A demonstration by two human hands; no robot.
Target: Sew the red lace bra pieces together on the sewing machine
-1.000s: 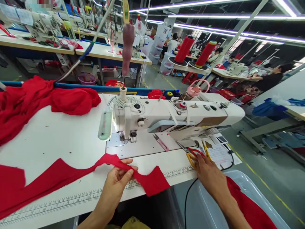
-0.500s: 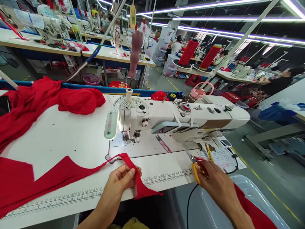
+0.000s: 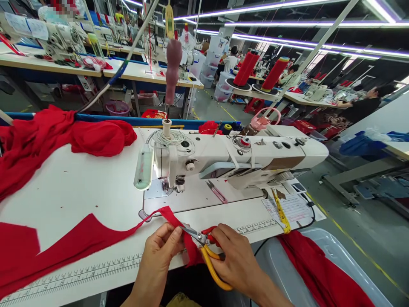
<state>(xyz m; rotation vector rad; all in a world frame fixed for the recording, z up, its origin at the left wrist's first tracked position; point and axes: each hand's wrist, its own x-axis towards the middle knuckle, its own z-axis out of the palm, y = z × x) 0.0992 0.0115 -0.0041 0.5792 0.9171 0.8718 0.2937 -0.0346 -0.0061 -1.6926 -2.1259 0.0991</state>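
My left hand (image 3: pixel 162 251) pinches a narrow strip of red fabric (image 3: pixel 108 233) near the table's front edge. The fabric stretches left across the white table, and a short end hangs down past my fingers. My right hand (image 3: pixel 234 258) is closed on a pair of scissors (image 3: pixel 204 245) with one orange and one red handle. Their blades lie at the strip, right beside my left fingertips. Whether the blades are apart cannot be made out. Just behind my hands stands a white sewing machine (image 3: pixel 236 157).
Small thread snips (image 3: pixel 217 192) lie on the machine bed. A red fabric heap (image 3: pixel 102 137) sits at the back left. At right are a written sheet (image 3: pixel 268 209), a yellow tape measure (image 3: pixel 281 213) and a grey plastic bin (image 3: pixel 277 260) with red cloth over it.
My right hand has moved left with the scissors, bringing the blades to the fabric strip beside my left hand. My left hand keeps its pinch. The view has shifted slightly.
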